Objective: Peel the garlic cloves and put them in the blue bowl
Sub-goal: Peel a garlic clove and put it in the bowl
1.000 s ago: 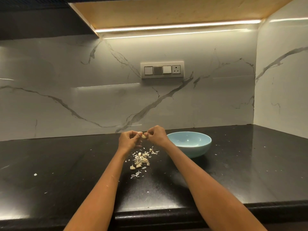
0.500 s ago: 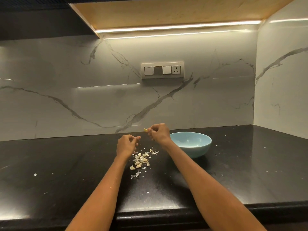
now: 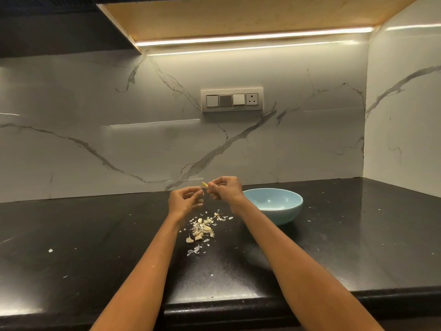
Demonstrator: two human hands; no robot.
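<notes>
Left of centre, my left hand (image 3: pixel 185 201) hovers with fingers curled, perhaps pinching a scrap of skin; too small to tell. My right hand (image 3: pixel 225 189) pinches a garlic clove (image 3: pixel 204 184) above the counter (image 3: pixel 95 235). Unpeeled cloves (image 3: pixel 199 231) lie below. Next, I judge, comes dropping it into the blue bowl (image 3: pixel 290 212) on the right.

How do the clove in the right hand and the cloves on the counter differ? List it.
The held clove is pinched at the right hand's fingertips, up in the air; the counter cloves lie loose on the black countertop. The held clove is single and looks yellowish; the counter cloves are many, paler, mixed with skin scraps. Neither is in the blue bowl yet.
</notes>
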